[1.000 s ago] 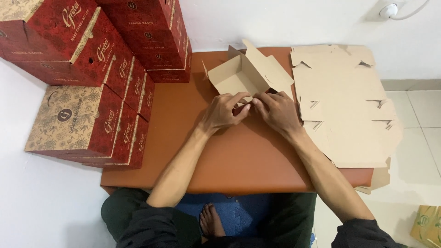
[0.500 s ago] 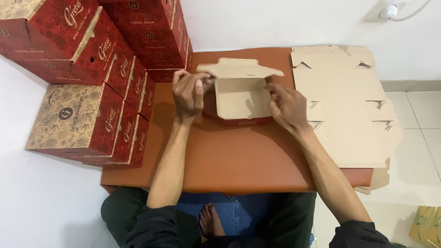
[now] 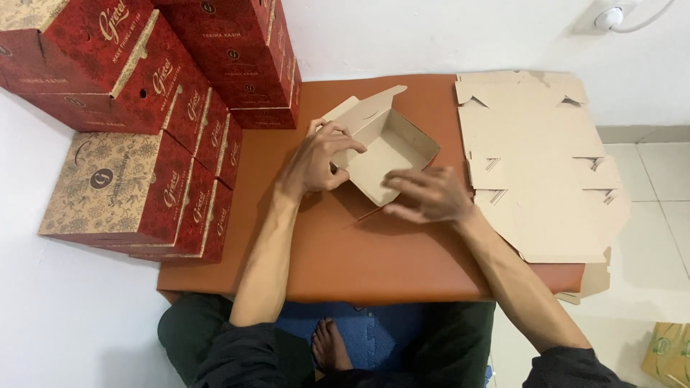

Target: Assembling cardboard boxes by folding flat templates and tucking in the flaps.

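Note:
A half-folded brown cardboard box (image 3: 388, 147) lies open on the orange-brown table (image 3: 359, 251), turned at an angle, its lid flap pointing toward the far wall. My left hand (image 3: 316, 159) grips the box's left wall, fingers curled over the edge. My right hand (image 3: 424, 194) is blurred, fingers spread, over the box's near corner; whether it touches the box is unclear.
A stack of flat, unfolded cardboard blanks (image 3: 539, 158) covers the table's right part and overhangs its edge. Finished red and gold patterned boxes (image 3: 144, 108) are piled at the left and back left. A white wall runs behind the table.
The box has been set down and turned at an angle with its inside facing up. My left hand moved onto its left wall; my right hand dropped to its near corner.

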